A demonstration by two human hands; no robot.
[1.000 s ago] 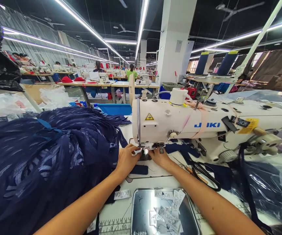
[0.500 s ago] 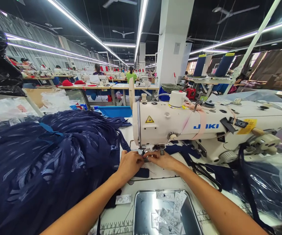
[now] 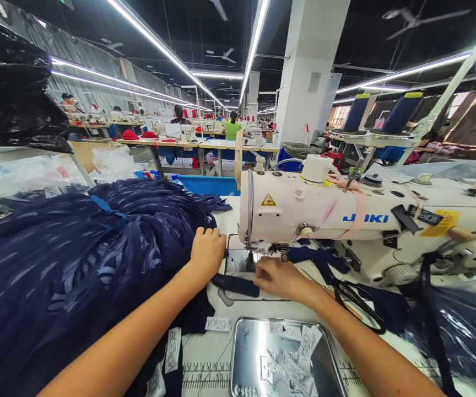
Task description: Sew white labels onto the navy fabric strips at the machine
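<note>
Bordering navy pile (image 3: 76, 248), left hand (image 3: 207, 252), open gap, right hand (image 3: 281, 277) at strip (image 3: 236, 285)

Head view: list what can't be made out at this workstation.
Head view:
Fingertips of the left hand: hidden by the hand itself.
Near end of the tray: cut by bottom edge.
Far end of sewing machine: cut by right edge.
Text on yellow sticker: too small.

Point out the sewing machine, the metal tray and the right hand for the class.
Sewing machine (image 3: 376, 201): head view, white body above the blue lettering.
Metal tray (image 3: 246, 347): head view, bare floor left of the labels.
Right hand (image 3: 279, 277): head view, back of the hand.
</note>
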